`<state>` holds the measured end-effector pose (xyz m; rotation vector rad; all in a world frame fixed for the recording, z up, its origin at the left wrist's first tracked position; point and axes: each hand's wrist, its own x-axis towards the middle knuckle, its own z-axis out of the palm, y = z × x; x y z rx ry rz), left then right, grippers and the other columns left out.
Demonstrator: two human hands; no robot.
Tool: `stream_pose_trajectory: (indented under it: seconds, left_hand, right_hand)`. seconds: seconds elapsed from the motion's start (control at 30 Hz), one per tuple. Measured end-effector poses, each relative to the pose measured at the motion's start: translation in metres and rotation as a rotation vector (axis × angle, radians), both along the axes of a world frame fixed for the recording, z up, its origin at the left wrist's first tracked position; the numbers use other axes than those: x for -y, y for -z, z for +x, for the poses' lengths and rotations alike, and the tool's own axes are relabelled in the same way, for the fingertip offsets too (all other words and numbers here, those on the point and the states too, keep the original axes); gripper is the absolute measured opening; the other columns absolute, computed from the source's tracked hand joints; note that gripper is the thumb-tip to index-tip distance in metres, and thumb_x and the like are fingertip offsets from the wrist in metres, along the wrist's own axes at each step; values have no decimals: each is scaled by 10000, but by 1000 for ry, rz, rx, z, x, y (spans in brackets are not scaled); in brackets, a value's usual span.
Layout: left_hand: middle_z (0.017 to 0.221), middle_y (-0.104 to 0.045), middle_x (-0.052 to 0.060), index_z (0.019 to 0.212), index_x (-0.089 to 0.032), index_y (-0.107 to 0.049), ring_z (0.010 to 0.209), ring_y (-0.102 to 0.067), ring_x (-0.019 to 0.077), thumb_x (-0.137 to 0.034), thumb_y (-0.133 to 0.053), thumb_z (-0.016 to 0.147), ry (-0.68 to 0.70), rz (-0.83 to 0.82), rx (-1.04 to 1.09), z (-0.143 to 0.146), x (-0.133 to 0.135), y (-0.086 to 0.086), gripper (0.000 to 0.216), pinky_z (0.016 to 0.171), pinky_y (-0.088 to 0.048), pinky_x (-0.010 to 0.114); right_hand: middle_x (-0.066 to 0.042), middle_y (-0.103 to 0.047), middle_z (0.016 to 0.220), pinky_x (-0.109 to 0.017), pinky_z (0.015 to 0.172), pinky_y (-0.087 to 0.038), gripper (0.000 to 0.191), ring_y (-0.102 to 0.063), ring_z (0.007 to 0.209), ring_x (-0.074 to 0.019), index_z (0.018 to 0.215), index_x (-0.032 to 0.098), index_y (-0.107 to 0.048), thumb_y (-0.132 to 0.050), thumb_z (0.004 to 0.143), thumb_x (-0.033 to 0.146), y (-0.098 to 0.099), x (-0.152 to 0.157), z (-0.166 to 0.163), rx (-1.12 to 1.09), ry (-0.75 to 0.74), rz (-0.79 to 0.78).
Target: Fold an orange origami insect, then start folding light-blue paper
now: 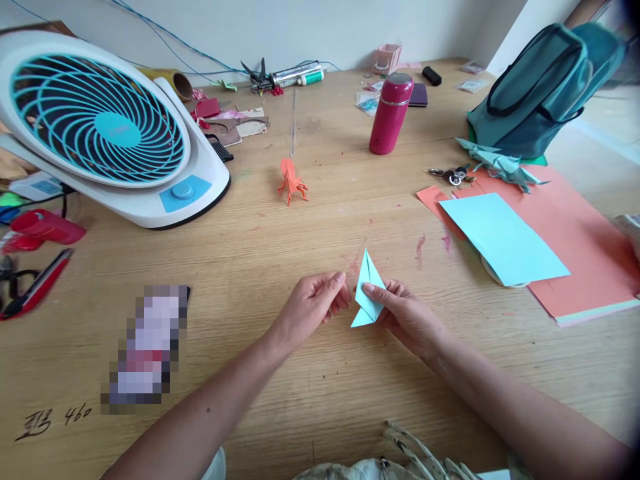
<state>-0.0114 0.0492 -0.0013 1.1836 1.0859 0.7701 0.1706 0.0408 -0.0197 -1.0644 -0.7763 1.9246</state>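
Over the middle of the wooden table, my right hand (407, 317) pinches a folded piece of light-blue paper (369, 303), thumb on top and fingers behind it. The paper has a sharp point at the top, a crease down its middle and a smaller tip at lower left. Just left of it is my left hand (323, 297), fingers curled in and thumb pressed against them, with nothing visible in it. Beyond both hands stands an orange origami figure with several thin legs (290, 181).
On the left are a fan (185, 193), a blurred-out phone (147, 347) and a red box cutter (37, 287). A pink flask (391, 113) stands at the back. Rightward lie blue paper (505, 237), orange sheets (590, 233), keys (455, 177), a blue origami figure (505, 165) and a teal bag (530, 93).
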Motion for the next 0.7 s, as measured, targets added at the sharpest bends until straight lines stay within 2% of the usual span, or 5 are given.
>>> stream_pose_trajectory:
  seconds: [0.1, 0.23, 0.33, 0.5, 0.7]
  left_hand:
    - [674, -599, 16, 729, -155, -618, 570, -500, 97, -545, -508, 955, 64, 21, -6, 2, 3, -4, 465, 476, -373, 194]
    - [641, -572, -3, 704, -161, -598, 530, -457, 90, -525, -523, 942, 106, 48, -44, 4, 4, -10, 442, 466, -358, 204]
    - [602, -524, -25, 664, -167, -561, 526, -437, 86, -450, -574, 915, 107, 111, -96, 5, 4, -11, 378, 485, -349, 211]
    - [594, -478, -42, 648, -173, -521, 535, -410, 85, -329, -556, 904, 94, 214, -256, 3, 7, -7, 302, 489, -318, 214]
    - [575, -418, -59, 613, -182, -440, 529, -369, 75, -239, -543, 888, 97, 330, -345, 2, 7, -9, 299, 493, -285, 208]
  right_hand:
    - [-4, -673, 685, -261, 644, -490, 327, -575, 615, -122, 743, 169, -715, -838, 741, 472, 3, -1, 1, -97, -13, -34]
    - [8, -670, 651, -269, 663, -501, 317, -576, 595, -118, 744, 171, -717, -855, 731, 456, 3, 0, -1, -149, -8, -45]
    - [29, -646, 624, -236, 624, -460, 335, -542, 574, -94, 711, 166, -689, -877, 709, 444, 3, 2, -3, -98, 29, -40]
    - [44, -618, 635, -249, 603, -423, 369, -506, 572, -99, 726, 179, -647, -882, 692, 460, 6, 4, -5, -11, 82, 34]
    - [42, -578, 631, -247, 581, -405, 383, -470, 576, -104, 706, 186, -617, -851, 722, 488, 8, 7, -6, 60, 89, 141]
